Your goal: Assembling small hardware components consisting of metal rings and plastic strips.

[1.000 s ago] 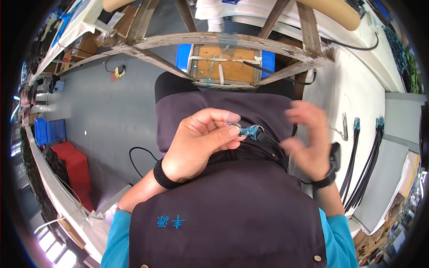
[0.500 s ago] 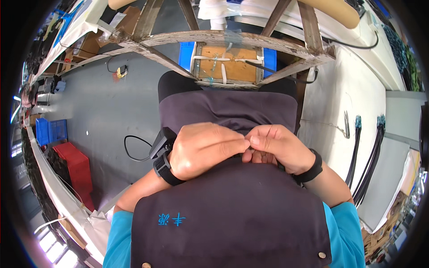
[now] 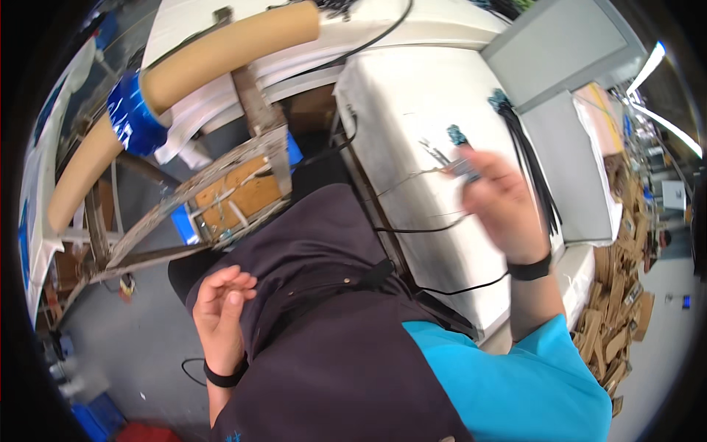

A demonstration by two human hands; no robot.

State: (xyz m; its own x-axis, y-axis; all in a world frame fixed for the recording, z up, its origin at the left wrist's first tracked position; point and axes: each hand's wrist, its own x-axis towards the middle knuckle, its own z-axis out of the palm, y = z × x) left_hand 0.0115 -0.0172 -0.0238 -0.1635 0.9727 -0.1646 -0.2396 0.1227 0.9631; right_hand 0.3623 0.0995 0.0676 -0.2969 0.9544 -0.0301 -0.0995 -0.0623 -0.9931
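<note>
My left hand [image 3: 224, 313] is raised over the dark apron [image 3: 324, 361] at my lap. Its fingers are loosely bent, thumb apart, with nothing in it. My right hand [image 3: 501, 210], smeared by motion, reaches over the white-covered table [image 3: 420, 88] on my right. At its fingertips is a blurred grey-blue patch that I cannot make out. Beside them lies a slim metal tool [image 3: 434, 151] with two prongs. A teal cord tip [image 3: 456, 135] shows just beyond the fingers. Further right runs a bundle of black cords [image 3: 526, 151] with teal ends.
A wooden frame [image 3: 199, 173] stands ahead, with a long cardboard tube [image 3: 236, 48] wrapped in blue film above it. A grey panel [image 3: 563, 51] rises behind the table. Black cables [image 3: 434, 230] cross the table's near side. Cardboard pieces [image 3: 611, 317] pile up at right.
My hands, together at the fingertips before, have come apart. The right has gone out over the table; the left is back at my lap. The view has turned right.
</note>
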